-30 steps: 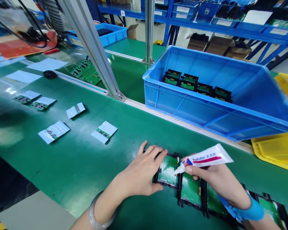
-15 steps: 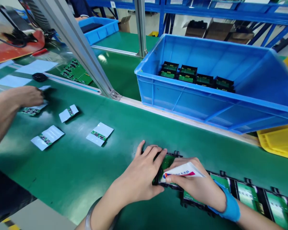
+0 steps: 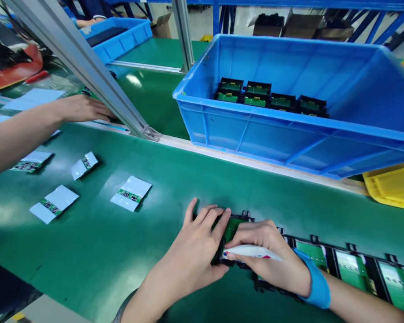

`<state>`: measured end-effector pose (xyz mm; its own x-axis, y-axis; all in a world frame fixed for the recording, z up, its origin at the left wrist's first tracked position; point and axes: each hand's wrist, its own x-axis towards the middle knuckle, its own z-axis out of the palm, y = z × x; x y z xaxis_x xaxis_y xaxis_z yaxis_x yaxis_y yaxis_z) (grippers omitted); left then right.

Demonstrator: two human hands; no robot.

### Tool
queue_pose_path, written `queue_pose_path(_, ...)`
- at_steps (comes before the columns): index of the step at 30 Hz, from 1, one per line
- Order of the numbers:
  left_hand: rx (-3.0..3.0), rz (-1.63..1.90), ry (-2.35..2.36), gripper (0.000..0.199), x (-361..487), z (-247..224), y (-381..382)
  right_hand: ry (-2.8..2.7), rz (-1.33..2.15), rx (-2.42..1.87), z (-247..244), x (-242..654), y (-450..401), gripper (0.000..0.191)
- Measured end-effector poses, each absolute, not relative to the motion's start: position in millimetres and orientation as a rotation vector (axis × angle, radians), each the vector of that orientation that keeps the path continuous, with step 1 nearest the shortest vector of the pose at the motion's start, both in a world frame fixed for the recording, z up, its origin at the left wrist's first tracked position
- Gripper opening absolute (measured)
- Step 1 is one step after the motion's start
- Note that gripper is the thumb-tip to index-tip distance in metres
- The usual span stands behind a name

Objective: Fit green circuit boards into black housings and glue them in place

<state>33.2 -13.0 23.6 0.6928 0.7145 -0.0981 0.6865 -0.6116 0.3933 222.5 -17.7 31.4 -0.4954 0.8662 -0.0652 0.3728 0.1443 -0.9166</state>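
My left hand (image 3: 197,244) grips the left end of a black housing with a green circuit board (image 3: 232,226) in it, flat on the green bench. Its fingers lie over the far side and the thumb is at the near side. In my right hand (image 3: 272,249), closed in a pinch, is a white squeeze tube (image 3: 252,252) with red and blue print. The tube's front end points down at the housing; its tip is hidden by fingers. Beside my right wrist runs a row of similar black-framed boards (image 3: 352,269), partly covered by my arm.
A large blue bin (image 3: 276,139) with several black-framed boards stands behind a metal post (image 3: 121,98). White-wrapped small boards (image 3: 131,193) lie left. Another person's arm (image 3: 54,116) reaches in there. A yellow tray (image 3: 393,184) is at the right.
The other person's hand has moved right and away, toward the post, leaving a wrapped board on the bench. My tube has tilted a little, showing less print. The view has shifted slightly.
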Motion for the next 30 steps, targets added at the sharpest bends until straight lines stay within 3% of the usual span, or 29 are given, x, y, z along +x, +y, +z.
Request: queue_pose_path(30,2.518,0.089,1.085,0.081,33.8,24.5,-12.5,-1.839,1.354,-1.113,20.3,228.0,-15.1,0.016)
